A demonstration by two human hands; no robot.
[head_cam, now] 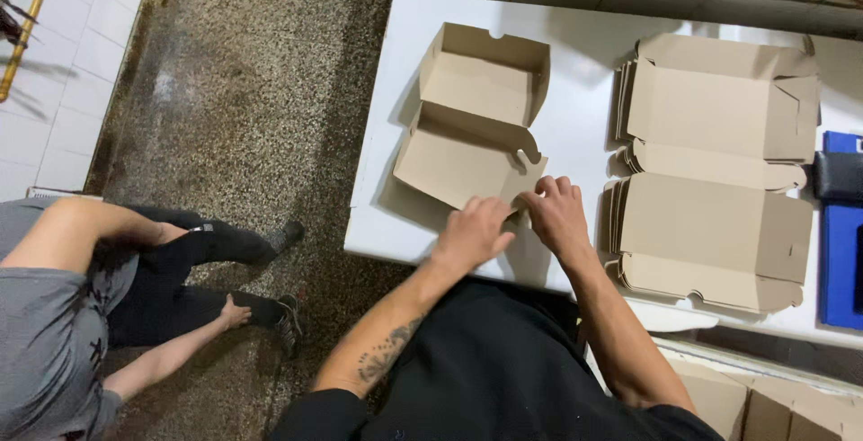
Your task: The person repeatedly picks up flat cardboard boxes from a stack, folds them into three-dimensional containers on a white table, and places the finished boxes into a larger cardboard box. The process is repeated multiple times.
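Head view, looking down at a white table.

Left hand: palm down on the near edge of a brown cardboard box, fingers bent and pressing on the near flap. Whether they pinch the card or only press it cannot be told.

Right hand: just beside the left, touching the same near flap at its right corner. Fingers curled onto the card edge, gripping it; thumb hidden.

Box: partly folded, near the table's front left. Far half has its walls raised, forming an open tray. Near half lies flatter, tilted toward the person, with a curved tab showing at its right side.

To the right of the box, apart from it: a stack of flat box blanks, unfolded, lying on the table. A blue object sits at the table's right edge, with a dark item on top of it.

Floor: speckled stone, white tiles at far left. Another person in a grey top and dark trousers sits on the floor at lower left, well apart from the table.
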